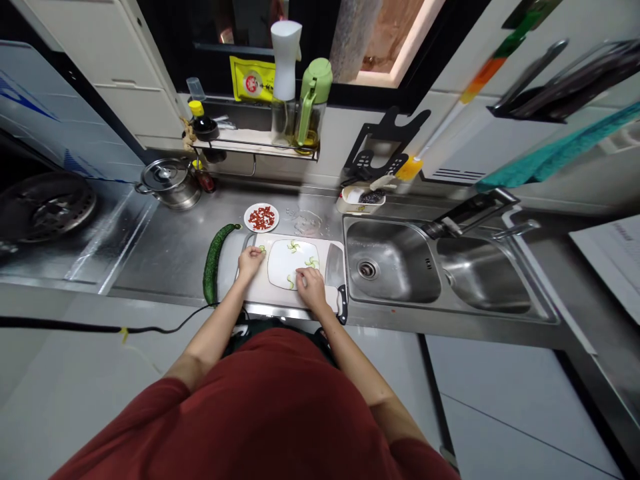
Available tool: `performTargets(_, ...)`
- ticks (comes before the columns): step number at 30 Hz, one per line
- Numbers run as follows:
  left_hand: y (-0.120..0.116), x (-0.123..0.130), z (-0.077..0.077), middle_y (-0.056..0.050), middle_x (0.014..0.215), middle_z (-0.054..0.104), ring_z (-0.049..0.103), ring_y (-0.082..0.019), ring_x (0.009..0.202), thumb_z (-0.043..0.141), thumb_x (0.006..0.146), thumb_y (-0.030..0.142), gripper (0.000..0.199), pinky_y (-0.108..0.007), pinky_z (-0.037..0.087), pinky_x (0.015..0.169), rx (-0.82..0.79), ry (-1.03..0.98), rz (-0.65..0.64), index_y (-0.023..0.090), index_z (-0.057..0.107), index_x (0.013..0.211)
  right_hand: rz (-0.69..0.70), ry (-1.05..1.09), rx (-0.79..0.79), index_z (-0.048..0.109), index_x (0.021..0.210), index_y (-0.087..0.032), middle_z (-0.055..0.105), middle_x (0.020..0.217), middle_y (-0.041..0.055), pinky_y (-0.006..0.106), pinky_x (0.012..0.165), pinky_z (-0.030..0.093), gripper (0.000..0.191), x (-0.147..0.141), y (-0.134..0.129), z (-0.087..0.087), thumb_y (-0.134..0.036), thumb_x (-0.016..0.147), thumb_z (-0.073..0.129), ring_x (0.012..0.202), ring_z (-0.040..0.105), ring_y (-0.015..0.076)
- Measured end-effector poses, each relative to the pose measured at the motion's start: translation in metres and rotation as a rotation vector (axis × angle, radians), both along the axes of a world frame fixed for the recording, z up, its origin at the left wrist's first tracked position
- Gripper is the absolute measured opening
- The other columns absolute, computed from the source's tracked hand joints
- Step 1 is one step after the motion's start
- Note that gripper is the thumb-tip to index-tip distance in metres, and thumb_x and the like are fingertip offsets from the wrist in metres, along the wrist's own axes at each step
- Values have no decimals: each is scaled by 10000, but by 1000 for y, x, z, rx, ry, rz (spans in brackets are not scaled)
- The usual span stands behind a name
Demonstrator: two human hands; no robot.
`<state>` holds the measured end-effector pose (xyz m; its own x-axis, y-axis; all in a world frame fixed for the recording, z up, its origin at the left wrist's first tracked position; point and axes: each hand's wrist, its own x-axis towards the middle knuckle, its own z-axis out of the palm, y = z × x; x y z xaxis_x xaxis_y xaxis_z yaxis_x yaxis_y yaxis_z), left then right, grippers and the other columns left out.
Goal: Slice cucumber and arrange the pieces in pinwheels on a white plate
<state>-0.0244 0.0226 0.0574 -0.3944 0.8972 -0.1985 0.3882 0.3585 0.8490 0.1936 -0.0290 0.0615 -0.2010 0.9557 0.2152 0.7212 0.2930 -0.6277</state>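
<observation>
Mid-frame, the left hand pinches a green slice beside the white plate. I can't tell if the grip of the right hand holds anything. If that hand slides, it could mess up the green pieces or bump the knife.

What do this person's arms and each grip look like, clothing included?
Plain, short dark-red sleeves, matching the shirt, leave the forearms uncovered. The left grip and right grip are bare hands without gloves. No watch or band shows at the wrists. Rings would be too small to tell.
</observation>
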Motion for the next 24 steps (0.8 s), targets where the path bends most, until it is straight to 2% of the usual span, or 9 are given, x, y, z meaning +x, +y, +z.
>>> performTargets(2,-3,7,19,-53,808,672,600,-122,705,647,689,291,272,-239,468,668,54,-234,-36,128,622,905,1,86,19,634,952,-183,625,909,62,319,836,384,222,-4,7,16,-239,884,431,896,519,201)
performTargets(4,-8,16,46,-65,824,681,607,-129,704,676,664,300,283,-245,472,647,113,-355,-114,125,647,884,-6,206,25,628,947,-185,624,874,51,313,833,402,204,-10,15,37,-260,876,452,866,536,187)
performTargets(8,-20,32,100,-61,835,680,609,-132,725,717,651,338,306,-245,479,667,242,-449,-201,129,670,870,-9,472,-16,621,944,-195,641,895,40,293,771,444,187,-21,30,82,-312,858,503,832,575,167)
performTargets(11,-28,39,126,-47,810,674,607,-126,725,731,653,346,296,-252,486,703,327,-479,-230,137,676,856,33,616,-70,624,914,-200,652,879,31,281,723,457,188,-26,33,111,-350,834,543,817,594,162)
performTargets(16,-36,45,147,-51,812,681,611,-137,729,742,651,366,293,-269,496,711,401,-464,-274,146,686,835,74,682,-50,631,828,-208,651,844,21,280,720,455,162,-26,28,138,-360,819,577,816,592,161)
performTargets(21,-41,51,156,-45,825,677,606,-138,739,732,672,349,259,-258,488,694,431,-441,-304,154,683,836,99,693,-10,624,762,-210,630,790,12,272,705,454,157,-23,24,144,-346,826,578,795,586,157)
performTargets(24,-44,52,158,-41,855,664,600,-129,773,719,693,331,269,-241,474,706,447,-461,-280,160,667,893,79,733,-30,626,765,-204,633,791,16,269,695,463,163,-20,24,146,-357,814,594,781,589,156)
